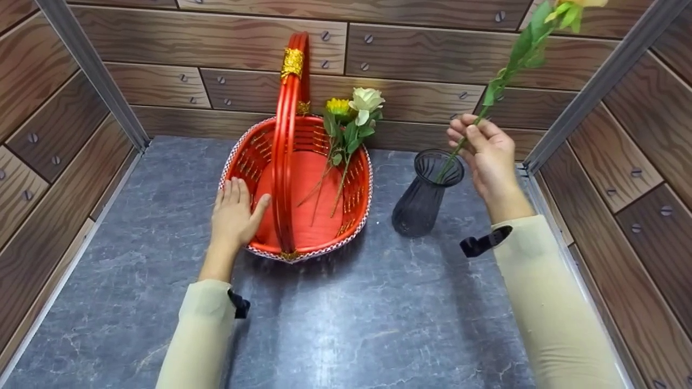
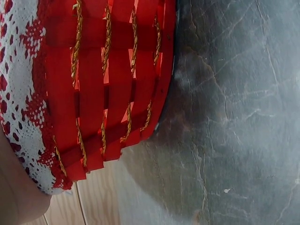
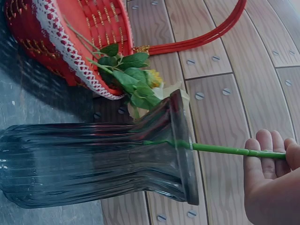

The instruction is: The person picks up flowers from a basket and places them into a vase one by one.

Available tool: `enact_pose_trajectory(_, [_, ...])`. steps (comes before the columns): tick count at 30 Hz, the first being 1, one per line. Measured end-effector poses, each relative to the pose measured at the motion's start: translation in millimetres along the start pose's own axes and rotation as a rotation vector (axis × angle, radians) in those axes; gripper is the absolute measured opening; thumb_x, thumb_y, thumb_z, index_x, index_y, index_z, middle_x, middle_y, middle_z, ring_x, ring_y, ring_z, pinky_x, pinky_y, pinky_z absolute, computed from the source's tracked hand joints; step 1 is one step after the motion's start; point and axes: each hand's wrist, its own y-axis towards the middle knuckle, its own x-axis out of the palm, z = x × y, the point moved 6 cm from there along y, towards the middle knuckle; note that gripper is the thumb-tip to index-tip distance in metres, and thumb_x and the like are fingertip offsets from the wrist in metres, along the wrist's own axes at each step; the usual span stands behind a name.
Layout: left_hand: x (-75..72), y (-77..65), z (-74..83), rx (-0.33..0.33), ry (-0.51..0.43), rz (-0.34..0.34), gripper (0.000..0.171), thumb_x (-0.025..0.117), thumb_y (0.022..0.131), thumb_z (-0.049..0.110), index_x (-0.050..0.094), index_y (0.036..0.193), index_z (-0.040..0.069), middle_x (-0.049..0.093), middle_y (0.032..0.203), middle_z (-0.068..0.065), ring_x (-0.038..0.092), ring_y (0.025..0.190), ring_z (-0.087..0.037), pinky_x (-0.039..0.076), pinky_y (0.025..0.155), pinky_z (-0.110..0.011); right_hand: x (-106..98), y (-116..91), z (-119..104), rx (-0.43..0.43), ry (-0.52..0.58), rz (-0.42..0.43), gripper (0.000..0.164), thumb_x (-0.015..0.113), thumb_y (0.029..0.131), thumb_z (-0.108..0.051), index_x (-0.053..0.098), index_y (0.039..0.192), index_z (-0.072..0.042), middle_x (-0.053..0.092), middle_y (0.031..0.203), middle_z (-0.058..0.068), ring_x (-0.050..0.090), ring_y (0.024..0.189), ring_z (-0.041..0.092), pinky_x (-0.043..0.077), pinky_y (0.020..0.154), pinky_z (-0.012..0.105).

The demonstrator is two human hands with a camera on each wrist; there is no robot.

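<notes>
My right hand [image 1: 493, 159] pinches the green stem of a long-stemmed yellow flower [image 1: 511, 67], whose bloom is cut off by the top edge of the head view. The stem's lower end [image 3: 164, 142] is inside the mouth of a dark, ribbed glass vase [image 1: 416, 208]. That vase stands upright on the floor surface. To its left is a red woven basket [image 1: 330, 249] with a lace-trimmed rim and tall handle. With fingers straight, my left hand [image 1: 231, 216] rests on the basket's left rim. In the left wrist view, a bit of that hand [image 2: 28, 197] shows against the lace.
A white rose [image 1: 367, 101] and a yellow flower [image 1: 339, 107] lean on the basket's back right rim, stems inside. The arched handle [image 1: 284, 162] rises high above the basket. Wood-patterned panels [image 1: 216, 43] close off the back and sides of the grey marbled surface [image 1: 324, 329].
</notes>
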Motion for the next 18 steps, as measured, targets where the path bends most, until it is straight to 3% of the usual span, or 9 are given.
enact_pose_trajectory(9, [-1.1,2.4,0.4,0.0,0.009,-0.008,0.089,0.021,0.103,0.063,0.017,0.154,-0.01,0.014,0.162,-0.028,0.007,0.152,-0.042,0.002,0.125,-0.05,-3,2,12,-0.004,-0.066,-0.028,0.025,0.058,0.098,-0.006,0.061,0.119,0.008,0.075,0.103,0.014,0.073,0.093,0.023,0.059,0.086,0.032])
enact_pose_trajectory(14, [-0.8,-0.2,-1.7,-0.007,0.003,0.004,0.087,0.025,0.104,0.06,0.018,0.154,-0.01,0.016,0.162,-0.028,0.008,0.152,-0.041,0.003,0.125,-0.049,-7,1,20,-0.016,-0.169,-0.026,0.031,0.057,0.1,-0.006,0.056,0.124,0.012,0.075,0.102,0.013,0.072,0.092,0.022,0.059,0.082,0.029])
enact_pose_trajectory(18, [-0.6,0.5,-1.6,-0.005,0.001,0.003,0.087,0.025,0.103,0.061,0.018,0.154,-0.01,0.016,0.162,-0.028,0.008,0.153,-0.041,0.003,0.125,-0.049,-12,0,24,-0.028,-0.243,-0.005,0.025,0.056,0.101,-0.007,0.061,0.118,0.01,0.075,0.099,0.013,0.073,0.091,0.022,0.06,0.083,0.031])
